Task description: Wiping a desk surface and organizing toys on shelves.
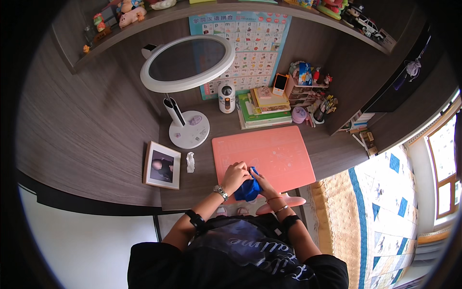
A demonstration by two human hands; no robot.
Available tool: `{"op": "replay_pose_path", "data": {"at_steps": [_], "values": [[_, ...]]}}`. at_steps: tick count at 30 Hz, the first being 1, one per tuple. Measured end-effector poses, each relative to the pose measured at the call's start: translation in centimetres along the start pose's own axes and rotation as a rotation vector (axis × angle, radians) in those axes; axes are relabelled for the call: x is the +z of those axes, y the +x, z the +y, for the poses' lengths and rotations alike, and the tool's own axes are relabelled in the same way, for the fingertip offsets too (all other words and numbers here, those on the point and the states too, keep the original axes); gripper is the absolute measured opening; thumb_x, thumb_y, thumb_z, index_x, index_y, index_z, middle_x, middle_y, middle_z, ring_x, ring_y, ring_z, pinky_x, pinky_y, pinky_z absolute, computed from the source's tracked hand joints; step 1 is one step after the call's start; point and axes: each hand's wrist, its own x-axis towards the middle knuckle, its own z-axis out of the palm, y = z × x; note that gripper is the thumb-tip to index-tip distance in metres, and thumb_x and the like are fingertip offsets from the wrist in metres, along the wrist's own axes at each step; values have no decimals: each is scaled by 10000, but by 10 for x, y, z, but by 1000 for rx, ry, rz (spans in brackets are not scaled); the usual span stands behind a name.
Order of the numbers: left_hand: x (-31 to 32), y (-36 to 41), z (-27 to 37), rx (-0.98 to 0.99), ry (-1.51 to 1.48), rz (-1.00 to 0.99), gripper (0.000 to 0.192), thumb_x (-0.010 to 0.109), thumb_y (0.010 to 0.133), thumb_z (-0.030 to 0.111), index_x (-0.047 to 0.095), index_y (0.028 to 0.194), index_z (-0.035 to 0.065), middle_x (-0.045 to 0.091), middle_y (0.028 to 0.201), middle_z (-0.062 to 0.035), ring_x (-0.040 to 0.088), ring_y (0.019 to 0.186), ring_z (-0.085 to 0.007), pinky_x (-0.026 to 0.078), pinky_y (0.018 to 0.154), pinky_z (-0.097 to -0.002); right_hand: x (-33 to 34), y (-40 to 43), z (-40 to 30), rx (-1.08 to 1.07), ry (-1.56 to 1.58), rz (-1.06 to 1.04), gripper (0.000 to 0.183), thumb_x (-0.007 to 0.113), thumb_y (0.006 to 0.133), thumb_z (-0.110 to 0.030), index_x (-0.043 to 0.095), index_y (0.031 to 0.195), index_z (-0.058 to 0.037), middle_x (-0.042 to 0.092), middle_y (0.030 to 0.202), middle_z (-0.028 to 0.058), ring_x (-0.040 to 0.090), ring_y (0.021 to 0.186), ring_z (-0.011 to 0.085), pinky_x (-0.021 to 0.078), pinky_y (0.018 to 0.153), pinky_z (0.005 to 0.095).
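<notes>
Both hands meet over the near edge of a pink desk mat. Between them is a bunched piece of blue cloth, whose lower part hangs toward my body. My left hand, with a metal watch at its wrist, pinches the upper part of the cloth. From the other side my right hand grips it, the thumb lying along the top. Folds and fingers hide part of the cloth, so its full shape cannot be made out.
Left of the mat are a crumpled white tissue, a framed photo and a white ring-shaped desk lamp. Behind it stand a white bottle-shaped object, stacked books and a pen holder. A shelf overhangs the back.
</notes>
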Motion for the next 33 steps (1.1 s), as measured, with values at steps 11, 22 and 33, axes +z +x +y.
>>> {"op": "replay_pose_path", "data": {"at_steps": [11,22,33], "values": [[-2,-7,0,-105,48,77,184,734,611,225,642,664,74,540,738,-35,572,705,-213,451,635,-334,18,-14,-11,60,45,-126,310,582,845,-258,508,1032,-22,588,883,50,602,758,133,527,652,266],[1,-1,0,-128,-3,68,175,723,634,254,666,698,102,574,749,-27,584,696,-212,451,635,-322,-3,1,-6,-97,-87,29,299,615,821,-198,565,1019,21,606,864,60,595,705,113,497,607,236],[-20,-8,3,-210,-96,209,169,583,802,190,505,835,43,648,739,-69,624,599,-200,474,548,-310,-15,6,3,-38,112,33,253,566,852,-189,571,997,18,617,859,67,609,745,151,511,667,263]]}}
